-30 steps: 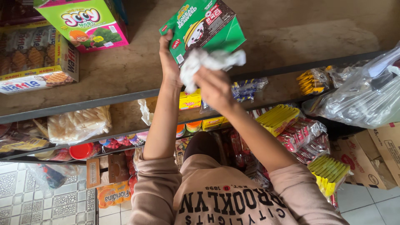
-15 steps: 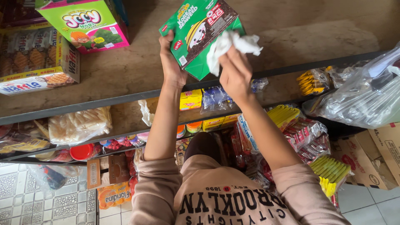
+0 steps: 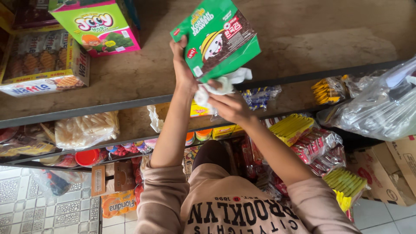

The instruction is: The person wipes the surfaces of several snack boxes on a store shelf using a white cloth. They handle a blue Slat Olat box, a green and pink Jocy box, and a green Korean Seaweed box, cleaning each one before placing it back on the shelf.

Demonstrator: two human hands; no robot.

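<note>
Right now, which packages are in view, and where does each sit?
Green carton: held up by left hand, cartoon face.
Lime-and-pink box: top shelf, upper left.
Wafer box: far left, yellow and brown.
White cloth: in right hand, under the carton.

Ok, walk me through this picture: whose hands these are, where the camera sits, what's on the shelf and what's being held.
No machine here: a person works with two bare hands, and the single camera sits on their head, looking down past their chest, so the sweatshirt shows at the bottom. The left hand grips a green snack box by its edge, lifted above the top shelf. The right hand presses a crumpled white cloth against the box's lower side. On the top shelf also lie a lime-and-pink box and a wafer carton. Lower shelves hold bagged crackers, yellow packets and other snacks; clear plastic bags sit at right.
</note>
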